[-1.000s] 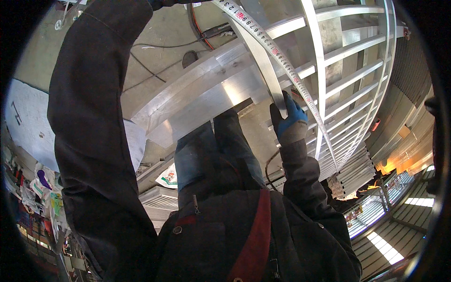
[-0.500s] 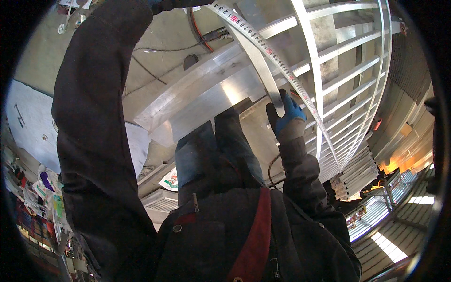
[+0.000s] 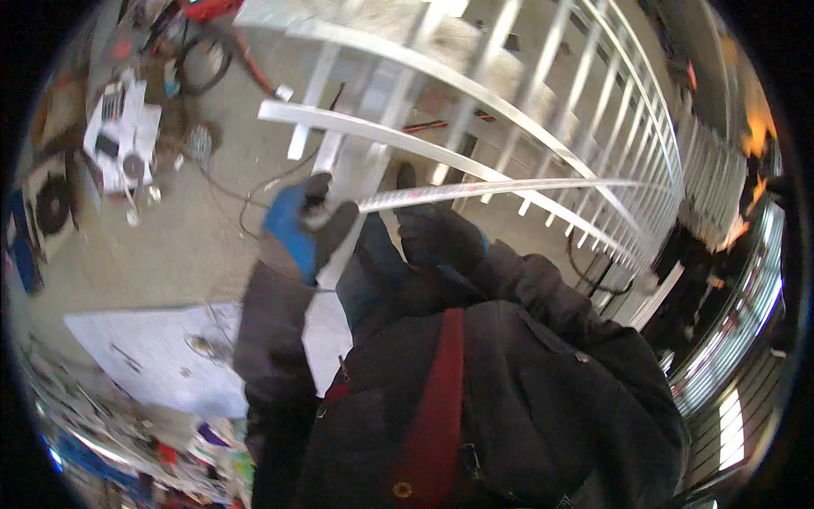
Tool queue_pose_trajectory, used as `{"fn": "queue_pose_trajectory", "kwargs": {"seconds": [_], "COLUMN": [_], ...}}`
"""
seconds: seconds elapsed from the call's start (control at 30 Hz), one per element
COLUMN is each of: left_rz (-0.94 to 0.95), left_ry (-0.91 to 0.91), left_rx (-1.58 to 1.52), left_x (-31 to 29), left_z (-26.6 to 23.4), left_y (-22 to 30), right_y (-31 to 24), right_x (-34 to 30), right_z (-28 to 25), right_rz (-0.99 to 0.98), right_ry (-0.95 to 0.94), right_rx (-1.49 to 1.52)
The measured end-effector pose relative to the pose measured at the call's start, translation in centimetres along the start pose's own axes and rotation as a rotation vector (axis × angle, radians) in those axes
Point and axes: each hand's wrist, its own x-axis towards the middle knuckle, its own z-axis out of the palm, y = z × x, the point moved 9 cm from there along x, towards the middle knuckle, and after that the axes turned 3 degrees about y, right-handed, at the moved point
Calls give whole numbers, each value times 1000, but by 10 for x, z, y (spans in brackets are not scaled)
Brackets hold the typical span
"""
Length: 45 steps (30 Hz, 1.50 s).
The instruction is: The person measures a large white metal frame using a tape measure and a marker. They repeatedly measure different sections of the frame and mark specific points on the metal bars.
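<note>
My left hand (image 3: pixel 297 225), in a blue glove with dark fingers, is closed at the near end of a tape measure. The white steel blade (image 3: pixel 475 190) stretches from its fingertips to the right, along the metal railing. What lies deeper in the left palm is blurred. Just under the blade is my right hand (image 3: pixel 441 239), its glove dark from this side. Its fingers reach up to the blade's lower edge, but motion blur hides whether they grip it. Beyond the blade, the silvery railing (image 3: pixel 500 119) has long curved-looking rails and several crossbars.
White sheets (image 3: pixel 161 356) lie on the floor at the left. Farther off stand a papered surface with small items (image 3: pixel 123 127) and a dark coil (image 3: pixel 203 64). A cable (image 3: pixel 229 182) crosses the concrete floor. Stacked metal profiles (image 3: pixel 708 170) are at the right.
My left hand has come down from the top edge toward my body. The blade now lies nearly level across the view. My right hand has left the railing's bar end, and the view has turned.
</note>
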Motion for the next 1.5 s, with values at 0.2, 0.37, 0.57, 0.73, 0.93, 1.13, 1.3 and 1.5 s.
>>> {"fn": "queue_pose_trajectory", "kwargs": {"seconds": [0.2,0.37,0.57,0.73,0.93,1.13,1.3,1.5], "left_rz": [-114,16,155,218,350,442,285,364], "left_ry": [-89,-360,-831,-1109,-1218,-1483,-1590,-1691], "left_rx": [-180,-120,119,299,466,491,522,565], "left_x": [-67,-106,-183,-248,-287,-307,-319,-334], "left_z": [109,221,360,452,544,626,692,786], "left_y": [44,77,115,129,144,170,203,214], "right_y": [9,7,25,62,88,109,129,164], "right_x": [-65,-118,-224,-286,-398,-461,-514,-564], "right_z": [-2,-45,-132,-232,-311,-372,-421,-463], "right_rz": [-37,-159,-574,-465,-689,-658,-578,-468], "right_ry": [2,227,93,198,628,825,1049,1268], "right_rx": [382,508,700,624,464,375,234,105]}}
